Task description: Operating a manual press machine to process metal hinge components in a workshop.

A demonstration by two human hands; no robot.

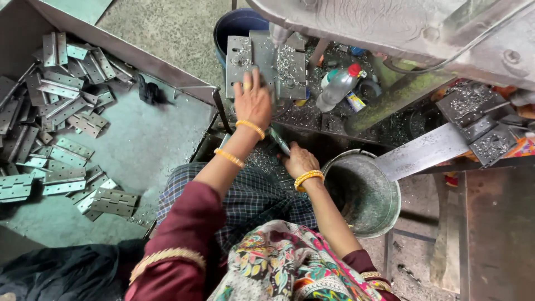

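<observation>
Drilling step: left hand [252, 103] fingers flat, pinning hinge plate [266, 64] upper centre; right hand [298, 160] probably closed on a lever [278, 140]. Next: keep plate steady.

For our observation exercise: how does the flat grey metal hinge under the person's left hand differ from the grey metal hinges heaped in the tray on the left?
The flat grey metal hinge lies alone, opened out on the machine table, strewn with metal shavings, with the left hand resting on it. The heaped grey metal hinges lie jumbled at many angles, overlapping, untouched, in the tray. Both are grey hinges with screw holes.
</observation>
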